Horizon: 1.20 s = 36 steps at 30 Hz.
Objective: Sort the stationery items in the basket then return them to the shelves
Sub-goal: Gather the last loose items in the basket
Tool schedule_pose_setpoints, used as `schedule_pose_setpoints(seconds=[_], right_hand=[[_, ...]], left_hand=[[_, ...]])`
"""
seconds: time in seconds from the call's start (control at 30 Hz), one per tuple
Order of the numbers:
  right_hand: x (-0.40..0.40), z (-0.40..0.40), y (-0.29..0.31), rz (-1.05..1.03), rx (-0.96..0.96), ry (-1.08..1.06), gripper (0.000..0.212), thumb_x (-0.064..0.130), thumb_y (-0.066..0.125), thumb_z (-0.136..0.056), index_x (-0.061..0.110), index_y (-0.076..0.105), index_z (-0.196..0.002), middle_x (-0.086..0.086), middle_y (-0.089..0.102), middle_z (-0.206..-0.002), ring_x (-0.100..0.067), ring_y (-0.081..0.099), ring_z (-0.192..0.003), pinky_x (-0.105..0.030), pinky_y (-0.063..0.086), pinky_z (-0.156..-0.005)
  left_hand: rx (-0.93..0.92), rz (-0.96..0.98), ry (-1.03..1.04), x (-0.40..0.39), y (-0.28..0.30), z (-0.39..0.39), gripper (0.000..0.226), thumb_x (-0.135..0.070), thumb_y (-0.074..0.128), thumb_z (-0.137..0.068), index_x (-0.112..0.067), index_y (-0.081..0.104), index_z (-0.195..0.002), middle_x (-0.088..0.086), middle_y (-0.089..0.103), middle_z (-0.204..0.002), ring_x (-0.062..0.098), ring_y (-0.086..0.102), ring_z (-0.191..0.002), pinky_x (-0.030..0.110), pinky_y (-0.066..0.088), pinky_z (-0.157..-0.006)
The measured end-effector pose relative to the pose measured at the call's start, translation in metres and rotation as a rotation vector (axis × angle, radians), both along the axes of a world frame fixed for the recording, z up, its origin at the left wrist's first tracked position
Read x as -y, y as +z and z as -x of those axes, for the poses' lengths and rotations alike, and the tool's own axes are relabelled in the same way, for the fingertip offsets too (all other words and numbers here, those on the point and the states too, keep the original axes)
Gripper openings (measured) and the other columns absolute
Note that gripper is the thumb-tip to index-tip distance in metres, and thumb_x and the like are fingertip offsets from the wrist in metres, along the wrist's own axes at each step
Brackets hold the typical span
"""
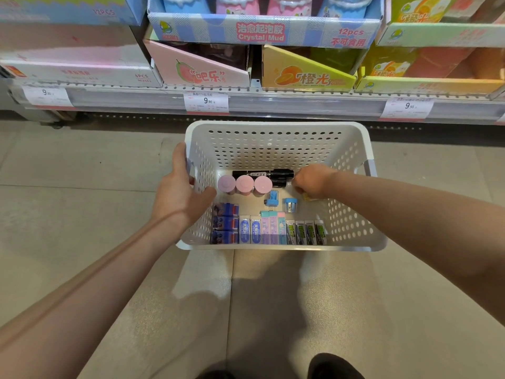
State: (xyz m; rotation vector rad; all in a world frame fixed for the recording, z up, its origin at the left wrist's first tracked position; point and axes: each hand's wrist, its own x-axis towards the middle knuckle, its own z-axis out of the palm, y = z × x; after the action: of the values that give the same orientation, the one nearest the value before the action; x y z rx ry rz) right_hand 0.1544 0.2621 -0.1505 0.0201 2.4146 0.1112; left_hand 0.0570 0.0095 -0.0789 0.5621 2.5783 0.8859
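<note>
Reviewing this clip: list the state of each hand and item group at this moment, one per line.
Basket: on floor, upright.
Left hand: grips basket's left wall.
Right hand: inside basket, fingers curled; contents unclear.
Pink-capped tubes: three upright, side by side.
Black markers: lying against far wall.
Blue sharpeners: two, loose mid-basket.
Erasers: lined up along near wall.

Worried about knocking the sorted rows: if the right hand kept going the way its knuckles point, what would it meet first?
Probably the black markers along the basket's far wall; the right hand points left toward them, though depth is unclear.

"Crystal Mud" and "12pcs" on blue display box (262, 34), "9.90" on shelf price tag (206, 102)
</note>
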Motion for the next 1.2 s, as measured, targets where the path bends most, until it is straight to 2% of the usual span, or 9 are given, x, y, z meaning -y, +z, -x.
schedule_pose_setpoints(seconds=[0.17, 0.23, 0.37, 0.47, 0.57, 0.67, 0.83, 1.0, 1.2], right_hand=[[0.004, 0.0, 0.004, 0.012, 0.035, -0.02, 0.017, 0.008, 0.056, -0.087, 0.012, 0.062, -0.103, -0.007, 0.062, -0.107, -0.022, 0.057, -0.095, -0.028, 0.044, -0.078], [0.005, -0.001, 0.002, 0.019, 0.034, -0.024, 0.017, 0.007, 0.056, -0.087, 0.011, 0.061, -0.103, -0.006, 0.062, -0.107, -0.02, 0.055, -0.091, -0.027, 0.044, -0.077], [0.007, -0.004, 0.0, 0.123, -0.058, -0.125, 0.021, 0.008, 0.052, -0.086, 0.01, 0.06, -0.106, -0.005, 0.061, -0.105, -0.022, 0.057, -0.096, -0.027, 0.043, -0.076], [0.012, -0.007, 0.002, 0.245, -0.11, -0.269, 0.034, 0.013, 0.064, -0.08, 0.011, 0.056, -0.113, -0.001, 0.055, -0.101, -0.019, 0.053, -0.093, -0.027, 0.044, -0.077], [0.019, -0.009, 0.0, 0.307, -0.091, -0.376, 0.052, 0.023, 0.075, -0.073, 0.013, 0.052, -0.119, -0.003, 0.055, -0.114, -0.02, 0.053, -0.104, -0.029, 0.045, -0.082], [0.022, -0.011, -0.007, 0.3, -0.113, -0.432, 0.056, 0.031, 0.078, -0.071, 0.014, 0.053, -0.119, -0.004, 0.055, -0.12, -0.02, 0.052, -0.108, -0.028, 0.044, -0.084], [0.025, -0.01, -0.007, 0.282, -0.126, -0.485, 0.05, 0.033, 0.078, -0.072, 0.01, 0.06, -0.113, -0.007, 0.061, -0.116, -0.022, 0.056, -0.105, -0.03, 0.046, -0.084], [0.027, -0.012, -0.007, 0.312, -0.133, -0.511, 0.041, 0.027, 0.078, -0.072, 0.009, 0.06, -0.104, -0.008, 0.062, -0.109, -0.021, 0.055, -0.095, -0.028, 0.042, -0.072], [0.03, -0.014, -0.006, 0.319, -0.167, -0.498, 0.037, 0.023, 0.077, -0.072, 0.01, 0.059, -0.102, -0.007, 0.062, -0.105, -0.017, 0.051, -0.087, -0.027, 0.04, -0.069]], left_hand=[[-0.002, 0.01, -0.003, 0.001, 0.001, 0.0, 0.08, -0.013, 0.065, -0.079, -0.029, 0.018, -0.142, -0.002, 0.058, -0.075, 0.021, 0.062, -0.069, 0.038, 0.054, -0.064], [-0.004, 0.014, -0.002, 0.001, -0.001, 0.001, 0.081, -0.013, 0.066, -0.079, -0.029, 0.018, -0.143, -0.003, 0.057, -0.075, 0.021, 0.062, -0.069, 0.038, 0.055, -0.065], [-0.005, 0.016, -0.005, 0.0, -0.001, 0.001, 0.082, -0.013, 0.067, -0.079, -0.029, 0.018, -0.143, -0.002, 0.058, -0.076, 0.02, 0.062, -0.069, 0.038, 0.054, -0.065], [-0.006, 0.019, -0.003, 0.0, -0.001, 0.001, 0.082, -0.013, 0.067, -0.079, -0.027, 0.018, -0.143, 0.006, 0.062, -0.081, 0.025, 0.062, -0.069, 0.041, 0.055, -0.066], [-0.008, 0.013, -0.011, 0.0, 0.0, 0.001, 0.082, -0.012, 0.067, -0.079, -0.027, 0.018, -0.143, -0.002, 0.058, -0.075, 0.02, 0.062, -0.069, 0.037, 0.053, -0.063], [-0.014, 0.007, -0.013, 0.0, 0.0, 0.0, 0.081, -0.012, 0.067, -0.079, -0.027, 0.019, -0.143, -0.009, 0.055, -0.073, 0.014, 0.06, -0.067, 0.032, 0.051, -0.059], [-0.02, 0.02, -0.013, 0.001, -0.001, 0.001, 0.083, -0.013, 0.067, -0.078, -0.026, 0.017, -0.144, 0.006, 0.063, -0.083, 0.026, 0.063, -0.072, 0.042, 0.056, -0.067], [-0.013, 0.012, -0.009, 0.0, -0.001, 0.001, 0.081, -0.012, 0.065, -0.078, -0.026, 0.019, -0.143, -0.003, 0.058, -0.075, 0.02, 0.061, -0.068, 0.035, 0.051, -0.063], [-0.02, 0.017, -0.014, 0.0, 0.001, 0.0, 0.081, -0.011, 0.066, -0.078, -0.026, 0.02, -0.143, -0.003, 0.057, -0.074, 0.023, 0.062, -0.069, 0.037, 0.052, -0.065]])
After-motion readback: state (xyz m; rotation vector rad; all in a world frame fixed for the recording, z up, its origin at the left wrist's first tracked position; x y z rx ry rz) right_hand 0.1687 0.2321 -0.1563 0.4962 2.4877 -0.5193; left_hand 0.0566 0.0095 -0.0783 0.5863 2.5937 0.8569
